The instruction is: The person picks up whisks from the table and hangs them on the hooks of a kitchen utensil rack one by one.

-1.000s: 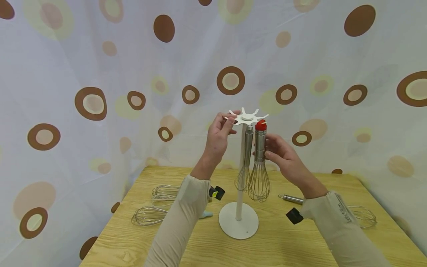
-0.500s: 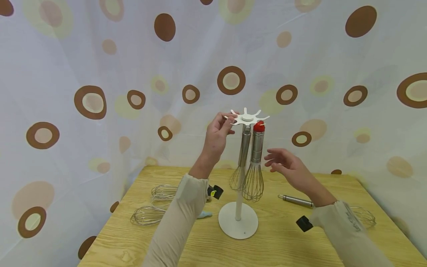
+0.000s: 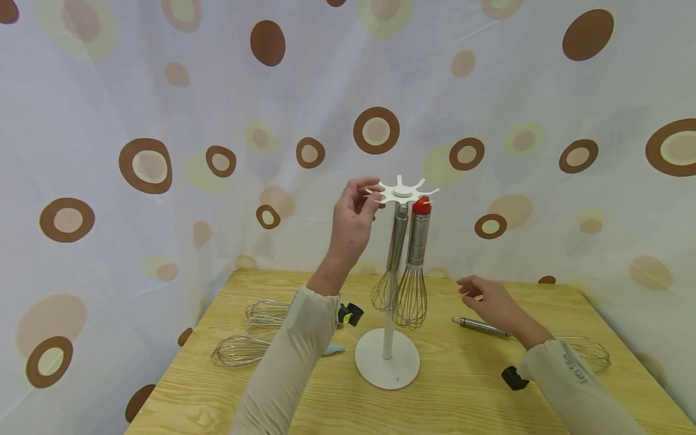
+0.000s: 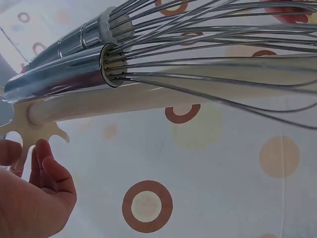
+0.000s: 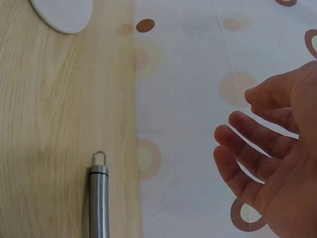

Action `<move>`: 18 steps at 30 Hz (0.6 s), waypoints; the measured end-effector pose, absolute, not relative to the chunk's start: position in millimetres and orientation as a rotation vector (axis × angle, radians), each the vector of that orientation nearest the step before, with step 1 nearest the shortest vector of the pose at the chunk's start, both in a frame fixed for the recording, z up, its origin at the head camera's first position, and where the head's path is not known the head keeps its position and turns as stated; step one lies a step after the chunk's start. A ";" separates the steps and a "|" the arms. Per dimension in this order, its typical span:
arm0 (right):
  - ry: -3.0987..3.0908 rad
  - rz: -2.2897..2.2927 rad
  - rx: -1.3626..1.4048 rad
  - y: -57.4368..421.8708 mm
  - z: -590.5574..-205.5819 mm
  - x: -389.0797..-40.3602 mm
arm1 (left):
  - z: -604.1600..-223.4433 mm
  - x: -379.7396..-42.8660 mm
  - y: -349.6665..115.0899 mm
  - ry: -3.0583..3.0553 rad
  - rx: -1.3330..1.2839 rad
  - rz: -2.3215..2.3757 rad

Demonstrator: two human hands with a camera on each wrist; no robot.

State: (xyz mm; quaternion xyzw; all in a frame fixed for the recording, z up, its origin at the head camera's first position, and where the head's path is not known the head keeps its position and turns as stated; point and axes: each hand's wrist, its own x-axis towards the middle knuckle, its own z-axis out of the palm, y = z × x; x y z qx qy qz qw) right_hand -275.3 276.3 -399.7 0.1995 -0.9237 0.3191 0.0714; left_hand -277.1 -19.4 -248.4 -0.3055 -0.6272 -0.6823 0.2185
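A white stand [image 3: 387, 371] has a star-shaped top of hooks [image 3: 402, 192]. My left hand [image 3: 350, 220] pinches one of its left hooks between thumb and fingers. Two steel whisks hang from the hooks: a slimmer whisk [image 3: 399, 241] and a thicker whisk [image 3: 417, 241] with a red top [image 3: 422, 205]. In the left wrist view, their handles and wires run beside the white pole [image 4: 124, 99]. My right hand [image 3: 492, 302] hovers right of the stand with loosely bent fingers and holds nothing. Below it lies another whisk [image 5: 99, 198], its loop end toward the stand.
Several whisks [image 3: 241, 350] lie at the left of the wooden table [image 3: 326, 405], partly hidden behind my left sleeve. A light-blue handle end [image 3: 333, 349] shows near the stand's base. A spotted curtain [image 3: 217, 90] hangs behind the table.
My right hand has let go of the red-topped whisk and moved down and right. The two hanging whisks have shifted slightly left. My left hand stays at the hooks.
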 end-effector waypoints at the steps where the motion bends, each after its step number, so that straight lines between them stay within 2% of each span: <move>1: -2.786 0.929 0.601 278.9 -404.1 -277.0 | -248.3 -276.6 -19.8 -1.727 -0.856 -1.884; 12: -2.910 0.692 0.586 301.4 -440.8 -289.0 | -255.5 -271.5 -23.5 -1.636 -0.960 -1.795; 18: -2.942 0.592 0.589 306.6 -452.5 -291.3 | -257.9 -267.4 -22.1 -1.640 -0.893 -1.760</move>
